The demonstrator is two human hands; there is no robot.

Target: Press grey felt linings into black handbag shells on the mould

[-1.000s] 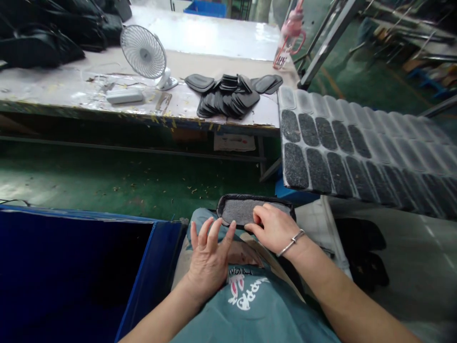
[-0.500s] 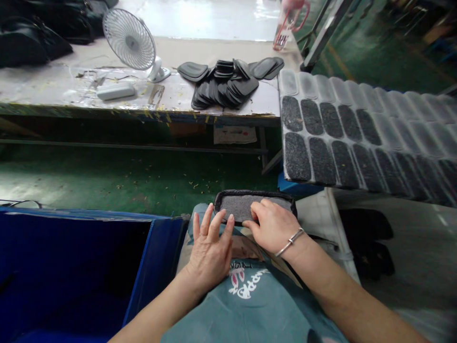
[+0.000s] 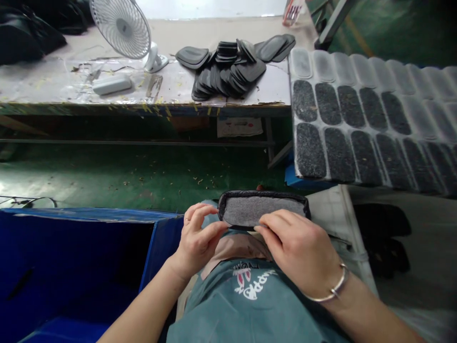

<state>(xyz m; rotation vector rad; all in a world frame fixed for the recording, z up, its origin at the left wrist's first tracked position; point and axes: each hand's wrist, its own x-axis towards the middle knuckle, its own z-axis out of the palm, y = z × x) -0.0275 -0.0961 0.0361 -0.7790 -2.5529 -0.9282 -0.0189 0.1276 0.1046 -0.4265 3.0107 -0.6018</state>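
A long pad [image 3: 246,209] with rounded corners, grey in the middle and edged in black, rests across my lap. At its left end, my left hand [image 3: 200,233] pinches the black rim between thumb and fingers. My right hand [image 3: 298,243], with a bracelet at the wrist, grips the near edge right of the middle, thumb against the rim. Under the pad lies my green apron [image 3: 228,305] with a printed rabbit. The pad's underside is hidden.
Black moulded pads [image 3: 228,71] are heaped on the workbench [image 3: 143,97], beside a white fan [image 3: 121,28]. To the right, a board [image 3: 352,121] carries rows of dark and pale oblong pieces. A blue bin [image 3: 85,267] stands at my left, a whitish container [image 3: 330,209] at my right.
My left hand, earlier spread flat at the pad's left part, has moved left and closed on its end. My right hand has shifted slightly right and down along the near edge. The view has tilted.
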